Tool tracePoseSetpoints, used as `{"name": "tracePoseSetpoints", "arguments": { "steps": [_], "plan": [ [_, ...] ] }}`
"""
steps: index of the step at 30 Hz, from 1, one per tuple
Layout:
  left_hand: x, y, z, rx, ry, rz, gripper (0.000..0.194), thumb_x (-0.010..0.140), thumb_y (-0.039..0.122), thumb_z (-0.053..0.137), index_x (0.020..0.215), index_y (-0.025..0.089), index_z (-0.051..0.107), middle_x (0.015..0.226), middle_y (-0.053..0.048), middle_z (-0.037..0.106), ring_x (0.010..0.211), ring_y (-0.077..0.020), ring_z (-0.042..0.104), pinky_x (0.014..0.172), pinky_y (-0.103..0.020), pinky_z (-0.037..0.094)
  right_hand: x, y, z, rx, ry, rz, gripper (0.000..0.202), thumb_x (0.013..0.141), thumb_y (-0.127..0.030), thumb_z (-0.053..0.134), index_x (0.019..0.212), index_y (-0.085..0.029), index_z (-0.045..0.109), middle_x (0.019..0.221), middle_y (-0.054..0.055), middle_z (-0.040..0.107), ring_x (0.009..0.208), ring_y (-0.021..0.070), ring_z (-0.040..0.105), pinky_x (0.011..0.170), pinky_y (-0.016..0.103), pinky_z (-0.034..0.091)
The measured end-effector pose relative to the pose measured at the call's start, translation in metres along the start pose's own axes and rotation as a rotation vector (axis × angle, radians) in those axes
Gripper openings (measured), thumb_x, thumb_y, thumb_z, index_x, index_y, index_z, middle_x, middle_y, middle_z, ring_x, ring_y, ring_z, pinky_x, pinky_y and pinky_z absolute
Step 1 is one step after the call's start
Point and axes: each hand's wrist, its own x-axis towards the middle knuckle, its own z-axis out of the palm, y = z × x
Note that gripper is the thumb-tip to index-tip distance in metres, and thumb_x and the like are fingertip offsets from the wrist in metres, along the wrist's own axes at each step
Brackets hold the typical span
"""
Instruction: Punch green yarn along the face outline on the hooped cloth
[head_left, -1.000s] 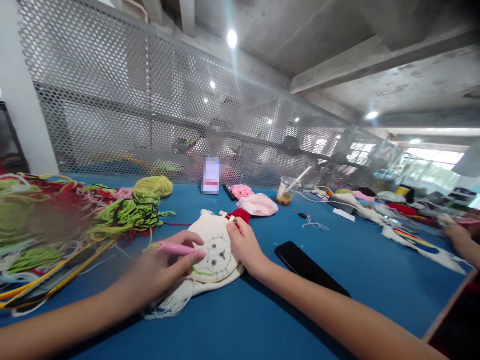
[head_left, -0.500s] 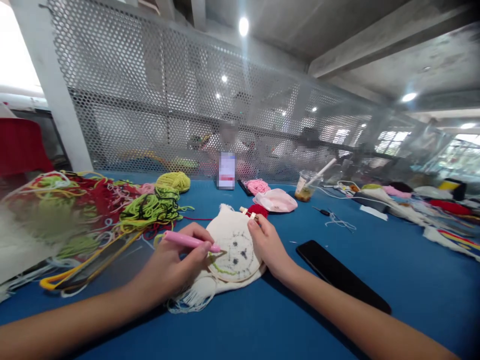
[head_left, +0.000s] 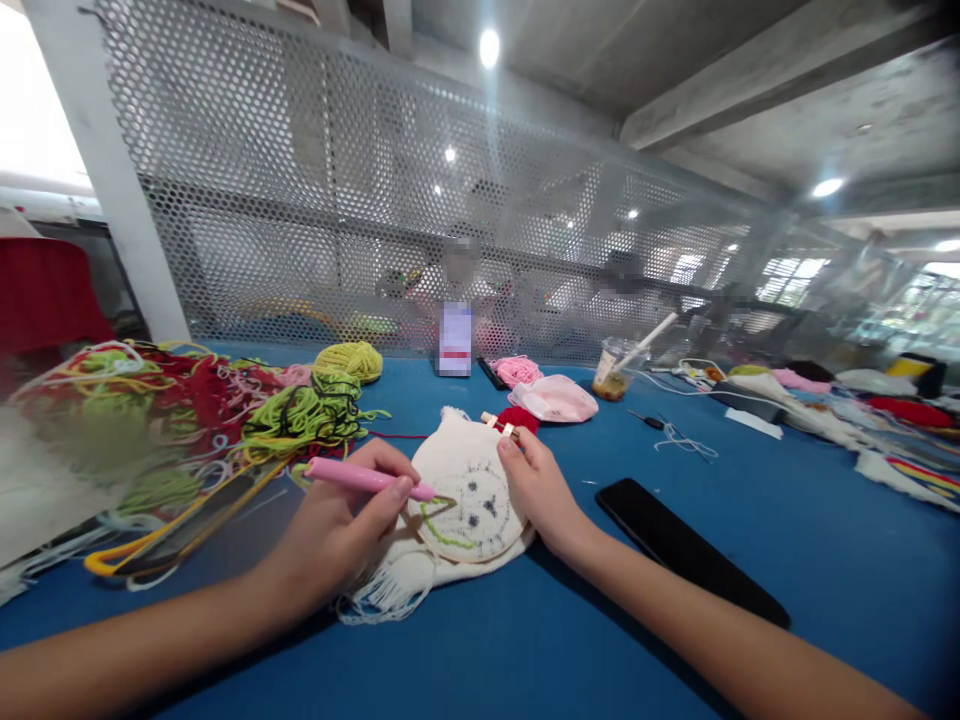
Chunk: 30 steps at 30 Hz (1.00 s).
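My left hand [head_left: 341, 525] is closed around a pink punch needle [head_left: 360, 476], whose metal tip meets the left part of the cloth. Green yarn trails at the back end of its handle. Stretched in a round embroidery hoop [head_left: 466, 553], the white cloth [head_left: 450, 462] carries a dark drawn outline with several dark spots. A curved line of green stitches [head_left: 436, 532] follows its lower left edge. On the far right rim, near the hoop's screw, my right hand [head_left: 546, 500] grips the hoop. Loose fringed cloth [head_left: 394, 583] hangs out below.
Tangled yarn [head_left: 187, 410] and a yellow ball [head_left: 349, 362] lie left on the blue table [head_left: 480, 660]. A phone [head_left: 454, 340] stands upright behind the hoop. A black phone-like slab [head_left: 690, 550], a drink cup [head_left: 611, 372] and a small tool [head_left: 646, 420] are at right.
My left hand and the punch needle have moved slightly left, the handle now lying a little flatter. More of the green stitch line shows. My right hand keeps its hold on the hoop.
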Motion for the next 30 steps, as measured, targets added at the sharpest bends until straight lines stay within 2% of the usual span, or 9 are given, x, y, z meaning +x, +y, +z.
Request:
{"name": "tracePoseSetpoints", "arguments": {
  "steps": [3, 13, 19, 22, 26, 28, 30],
  "plan": [
    [-0.001, 0.000, 0.001, -0.034, 0.016, -0.006, 0.017, 0.082, 0.031, 0.040, 0.077, 0.017, 0.047, 0.055, 0.003, 0.046, 0.048, -0.0100, 0.044, 0.044, -0.021, 0.037, 0.000, 0.000, 0.000, 0.003, 0.001, -0.001, 0.021, 0.083, -0.033, 0.037, 0.078, -0.017, 0.049, 0.072, 0.001, 0.053, 0.064, 0.0134, 0.044, 0.058, 0.025, 0.035],
    [0.002, 0.003, 0.001, 0.020, -0.041, 0.004, 0.016, 0.082, 0.027, 0.040, 0.078, 0.017, 0.051, 0.068, -0.001, 0.053, 0.051, -0.0093, 0.047, 0.043, -0.020, 0.038, 0.000, 0.002, 0.000, 0.009, -0.004, -0.004, 0.022, 0.084, -0.034, 0.036, 0.080, -0.017, 0.050, 0.074, 0.001, 0.054, 0.067, 0.0140, 0.046, 0.061, 0.025, 0.035],
    [0.002, 0.006, 0.002, 0.060, -0.073, 0.005, 0.017, 0.082, 0.028, 0.041, 0.079, 0.016, 0.053, 0.069, -0.002, 0.055, 0.056, -0.0110, 0.051, 0.046, -0.020, 0.040, -0.001, 0.002, 0.000, 0.007, 0.003, -0.009, 0.021, 0.084, -0.033, 0.036, 0.078, -0.017, 0.049, 0.073, 0.001, 0.053, 0.065, 0.0135, 0.045, 0.059, 0.024, 0.035],
    [0.004, 0.011, 0.004, 0.106, -0.145, 0.042, 0.018, 0.082, 0.027, 0.042, 0.079, 0.016, 0.056, 0.073, -0.003, 0.058, 0.065, -0.0130, 0.054, 0.056, -0.022, 0.044, -0.002, -0.002, 0.000, 0.003, 0.002, -0.014, 0.020, 0.084, -0.033, 0.036, 0.078, -0.018, 0.049, 0.071, 0.000, 0.052, 0.064, 0.0131, 0.044, 0.058, 0.024, 0.034],
    [0.007, 0.014, 0.007, 0.120, -0.345, 0.107, 0.018, 0.082, 0.026, 0.044, 0.087, 0.016, 0.058, 0.079, -0.004, 0.061, 0.072, -0.0148, 0.055, 0.066, -0.025, 0.045, -0.004, -0.013, 0.000, 0.011, -0.009, -0.039, 0.018, 0.084, -0.032, 0.036, 0.075, -0.019, 0.045, 0.067, -0.002, 0.047, 0.060, 0.0118, 0.041, 0.055, 0.023, 0.032],
    [0.007, 0.014, 0.009, 0.118, -0.371, 0.115, 0.019, 0.082, 0.025, 0.043, 0.091, 0.016, 0.057, 0.081, -0.005, 0.061, 0.074, -0.0151, 0.055, 0.067, -0.025, 0.044, -0.005, -0.016, 0.000, 0.018, -0.016, -0.041, 0.017, 0.084, -0.031, 0.037, 0.075, -0.019, 0.044, 0.066, -0.003, 0.046, 0.059, 0.0116, 0.040, 0.054, 0.023, 0.032],
    [0.007, 0.014, 0.009, 0.103, -0.345, 0.096, 0.019, 0.083, 0.026, 0.043, 0.090, 0.016, 0.057, 0.082, -0.005, 0.061, 0.075, -0.0151, 0.055, 0.068, -0.025, 0.044, -0.005, -0.017, 0.000, 0.020, -0.015, -0.032, 0.017, 0.084, -0.031, 0.036, 0.077, -0.019, 0.045, 0.067, -0.002, 0.047, 0.059, 0.0117, 0.040, 0.054, 0.023, 0.032]
  ]
}}
